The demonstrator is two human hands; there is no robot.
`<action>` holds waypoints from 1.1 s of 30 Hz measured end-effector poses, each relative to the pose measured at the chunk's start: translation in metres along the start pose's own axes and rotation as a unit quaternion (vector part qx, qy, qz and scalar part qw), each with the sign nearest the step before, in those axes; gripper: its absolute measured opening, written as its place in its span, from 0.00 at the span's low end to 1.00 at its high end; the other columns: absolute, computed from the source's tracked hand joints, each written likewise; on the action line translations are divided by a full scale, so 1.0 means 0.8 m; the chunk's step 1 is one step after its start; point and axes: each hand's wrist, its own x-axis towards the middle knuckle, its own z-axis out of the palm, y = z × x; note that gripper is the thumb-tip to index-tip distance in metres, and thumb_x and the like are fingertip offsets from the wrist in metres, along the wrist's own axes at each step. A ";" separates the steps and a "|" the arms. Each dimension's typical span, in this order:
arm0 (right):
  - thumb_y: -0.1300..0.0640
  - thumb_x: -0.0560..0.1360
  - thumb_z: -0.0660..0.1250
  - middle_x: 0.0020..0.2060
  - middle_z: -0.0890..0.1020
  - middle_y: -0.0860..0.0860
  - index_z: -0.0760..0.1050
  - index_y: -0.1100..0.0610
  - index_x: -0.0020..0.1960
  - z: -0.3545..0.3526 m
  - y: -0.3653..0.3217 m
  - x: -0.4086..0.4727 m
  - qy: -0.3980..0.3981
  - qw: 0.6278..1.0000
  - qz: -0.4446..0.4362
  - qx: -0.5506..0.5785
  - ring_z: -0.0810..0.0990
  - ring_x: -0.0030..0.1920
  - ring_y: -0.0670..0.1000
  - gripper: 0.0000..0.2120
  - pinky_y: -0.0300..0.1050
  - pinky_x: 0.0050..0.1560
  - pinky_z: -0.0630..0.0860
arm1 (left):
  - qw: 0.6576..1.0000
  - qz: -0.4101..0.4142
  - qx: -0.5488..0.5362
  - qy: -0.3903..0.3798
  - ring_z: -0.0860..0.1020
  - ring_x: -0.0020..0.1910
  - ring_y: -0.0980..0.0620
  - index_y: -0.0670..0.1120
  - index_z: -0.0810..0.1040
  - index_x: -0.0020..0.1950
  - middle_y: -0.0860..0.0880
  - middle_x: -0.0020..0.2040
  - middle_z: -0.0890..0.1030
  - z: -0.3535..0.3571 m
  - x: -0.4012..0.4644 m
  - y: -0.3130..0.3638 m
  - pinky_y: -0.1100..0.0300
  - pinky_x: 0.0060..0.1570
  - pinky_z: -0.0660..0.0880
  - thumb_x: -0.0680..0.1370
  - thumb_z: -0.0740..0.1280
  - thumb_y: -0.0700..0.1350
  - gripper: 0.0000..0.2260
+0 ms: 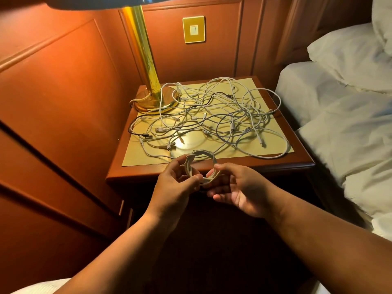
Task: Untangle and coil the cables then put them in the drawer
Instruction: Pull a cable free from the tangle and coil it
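Observation:
A small coiled white cable (201, 164) is held upright just in front of the nightstand's near edge. My left hand (176, 183) pinches its left side between thumb and fingers. My right hand (235, 187) pinches its lower right side, with the other fingers spread below. Behind the coil, a tangle of several white cables and a black one (212, 117) sprawls over the nightstand top (297, 160). The nightstand front below my hands is in deep shadow, and no drawer can be made out there.
A brass lamp (148, 81) stands at the nightstand's back left corner, with cable loops around its base. A bed with white sheets and pillows (343, 115) lies close on the right. Wood panelling and a wall switch (193, 29) stand behind and to the left.

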 end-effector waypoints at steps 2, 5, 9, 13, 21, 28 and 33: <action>0.49 0.81 0.60 0.46 0.82 0.57 0.79 0.60 0.52 -0.005 -0.005 -0.001 0.006 0.999 -0.006 -0.052 0.80 0.46 0.54 0.15 0.47 0.45 0.76 | 0.998 0.023 0.060 -0.021 0.81 0.49 0.50 0.50 0.75 0.66 0.44 0.49 0.81 -0.003 0.001 0.004 0.60 0.49 0.79 0.74 0.71 0.32 0.23; 0.52 0.81 0.62 0.43 0.82 0.52 0.81 0.57 0.50 -0.008 -0.009 -0.003 0.032 0.986 -0.052 -0.153 0.79 0.48 0.52 0.11 0.47 0.49 0.75 | 0.982 0.046 0.172 -0.056 0.81 0.52 0.51 0.57 0.74 0.68 0.49 0.51 0.82 -0.011 0.004 0.011 0.55 0.58 0.79 0.74 0.73 0.36 0.27; 0.56 0.81 0.62 0.41 0.82 0.51 0.81 0.57 0.49 -0.009 -0.010 -0.003 0.034 0.987 -0.069 -0.139 0.79 0.44 0.50 0.10 0.42 0.44 0.77 | 0.971 0.070 0.218 -0.068 0.81 0.55 0.53 0.66 0.69 0.68 0.50 0.53 0.82 -0.017 0.007 0.010 0.49 0.64 0.75 0.68 0.77 0.43 0.34; 0.57 0.80 0.63 0.35 0.83 0.48 0.81 0.57 0.48 -0.009 -0.008 -0.002 0.041 0.993 -0.064 -0.092 0.79 0.40 0.48 0.08 0.41 0.42 0.77 | 0.977 0.072 0.175 -0.095 0.82 0.54 0.50 0.63 0.66 0.71 0.45 0.54 0.80 -0.015 0.009 0.000 0.47 0.64 0.75 0.69 0.76 0.31 0.40; 0.58 0.78 0.67 0.44 0.82 0.55 0.78 0.59 0.50 -0.010 -0.004 0.003 0.064 0.997 -0.036 -0.019 0.80 0.48 0.54 0.05 0.46 0.46 0.79 | 0.798 0.414 0.437 -0.023 0.79 0.40 0.58 0.46 0.66 0.75 0.54 0.47 0.79 -0.030 0.014 -0.019 0.72 0.45 0.77 0.69 0.79 0.40 0.38; 0.62 0.78 0.67 0.42 0.82 0.57 0.77 0.63 0.56 -0.008 -0.008 -0.011 0.033 0.995 -0.003 0.093 0.82 0.42 0.52 0.08 0.42 0.36 0.80 | 0.664 0.524 0.531 0.048 0.79 0.39 0.49 0.49 0.76 0.50 0.48 0.42 0.81 -0.034 0.017 -0.016 0.53 0.32 0.78 0.75 0.71 0.62 0.17; 0.60 0.79 0.65 0.41 0.85 0.56 0.77 0.61 0.56 -0.008 -0.006 -0.029 0.026 0.998 -0.021 0.051 0.83 0.44 0.52 0.08 0.48 0.49 0.79 | 0.616 0.577 0.535 0.038 0.76 0.35 0.48 0.46 0.76 0.37 0.48 0.37 0.78 -0.013 0.002 -0.010 0.56 0.31 0.73 0.73 0.73 0.59 0.18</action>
